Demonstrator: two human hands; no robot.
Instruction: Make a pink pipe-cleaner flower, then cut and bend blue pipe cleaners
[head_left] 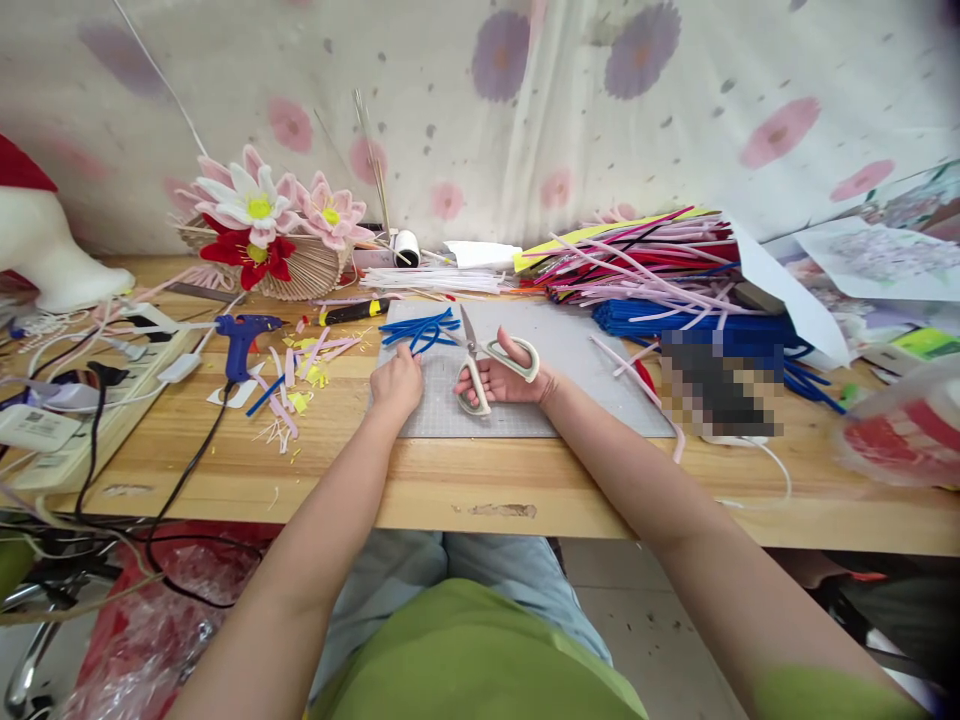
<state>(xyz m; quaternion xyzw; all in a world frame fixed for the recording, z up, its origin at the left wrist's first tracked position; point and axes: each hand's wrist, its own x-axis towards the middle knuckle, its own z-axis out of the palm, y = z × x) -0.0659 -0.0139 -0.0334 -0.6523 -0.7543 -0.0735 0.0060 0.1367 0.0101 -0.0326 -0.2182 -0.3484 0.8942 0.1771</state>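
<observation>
My right hand point(499, 378) has its thumb and fingers through the handles of a pair of scissors point(472, 350) with pale handles. The scissors' handles are spread wide and their blades point away from me over a grey cutting mat point(570, 400). At the mat's left edge my left hand point(397, 382) is closed, with a bent blue pipe cleaner point(429, 338) at its fingertips. Just beyond it lie several cut blue pipe cleaners point(409, 326). How the fingertips grip is partly hidden by the hand itself.
Left are a blue glue gun point(241, 345), pink and yellow scraps point(311, 360), a cutter knife point(354, 312), a power strip point(112, 400) and fuzzy flowers point(255, 205). Right are bundled blue pipe cleaners point(637, 325), a pink and red heap point(645, 255), a blurred-out dark object point(720, 385) and a plastic tub point(904, 425).
</observation>
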